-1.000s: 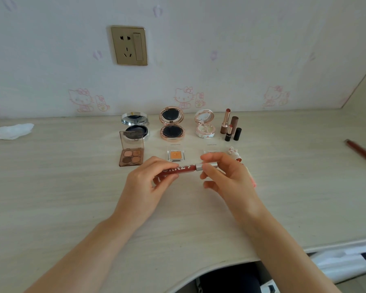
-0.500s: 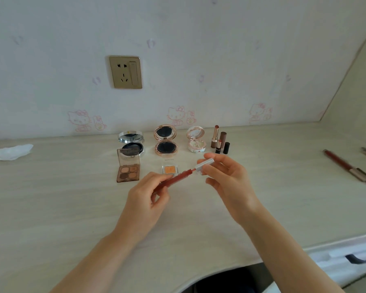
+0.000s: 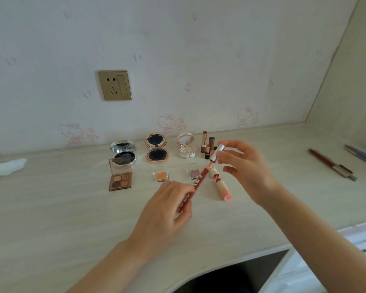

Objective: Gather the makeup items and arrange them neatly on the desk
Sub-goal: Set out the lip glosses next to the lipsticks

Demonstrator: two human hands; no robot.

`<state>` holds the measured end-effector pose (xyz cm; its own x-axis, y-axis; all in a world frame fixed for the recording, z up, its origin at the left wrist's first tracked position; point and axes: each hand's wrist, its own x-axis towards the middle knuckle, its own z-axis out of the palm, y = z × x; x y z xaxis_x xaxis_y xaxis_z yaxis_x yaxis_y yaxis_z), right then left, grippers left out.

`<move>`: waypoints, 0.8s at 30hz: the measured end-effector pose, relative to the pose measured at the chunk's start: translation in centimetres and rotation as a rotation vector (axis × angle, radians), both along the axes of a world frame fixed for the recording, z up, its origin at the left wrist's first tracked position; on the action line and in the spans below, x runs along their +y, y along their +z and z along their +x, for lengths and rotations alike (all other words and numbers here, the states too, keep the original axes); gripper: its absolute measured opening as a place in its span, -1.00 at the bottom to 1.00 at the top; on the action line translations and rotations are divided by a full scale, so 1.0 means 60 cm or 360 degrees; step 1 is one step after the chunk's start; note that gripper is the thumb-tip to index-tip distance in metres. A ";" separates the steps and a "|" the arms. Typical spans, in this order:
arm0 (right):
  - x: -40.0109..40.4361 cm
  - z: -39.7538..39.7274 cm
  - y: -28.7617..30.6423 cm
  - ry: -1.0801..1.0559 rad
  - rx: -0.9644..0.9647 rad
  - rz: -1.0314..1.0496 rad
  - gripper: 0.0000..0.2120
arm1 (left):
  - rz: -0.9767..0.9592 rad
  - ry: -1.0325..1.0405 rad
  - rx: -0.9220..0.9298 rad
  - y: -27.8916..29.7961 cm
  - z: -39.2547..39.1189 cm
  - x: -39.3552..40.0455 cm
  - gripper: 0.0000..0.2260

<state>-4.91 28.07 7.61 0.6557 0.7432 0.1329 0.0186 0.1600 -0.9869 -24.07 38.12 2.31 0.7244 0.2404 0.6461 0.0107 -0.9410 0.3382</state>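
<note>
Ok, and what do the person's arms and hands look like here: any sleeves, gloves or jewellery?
Both forearms are bare as far as the frame shows, with no sleeves in view. The left hand and right hand wear no gloves, and no rings, watch or bracelets show. The nails are too small to judge.

Your two forearms come into the picture bare, with no sleeve on them. Your left hand and your right hand wear nothing: I see no ring, no watch, no bracelet. The fingernails look short and plain.
</note>
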 end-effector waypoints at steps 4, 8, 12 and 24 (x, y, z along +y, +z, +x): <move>-0.010 0.038 0.016 -0.0023 -0.0076 -0.0087 -0.80 | 0.0236 -0.0037 0.0030 0.003 0.045 -0.026 -0.83; -0.018 0.087 0.018 -0.0066 -0.0021 -0.0180 -0.81 | 0.0174 -0.0007 0.0156 0.000 0.094 -0.063 -0.79; -0.023 0.130 0.000 -0.0129 0.0080 -0.0316 -0.84 | 0.0278 -0.0039 0.0407 -0.008 0.142 -0.089 -0.60; 0.030 0.170 -0.018 -0.0045 -0.0237 -0.0790 -0.88 | 0.0614 0.0105 0.0410 -0.034 0.181 -0.085 -0.60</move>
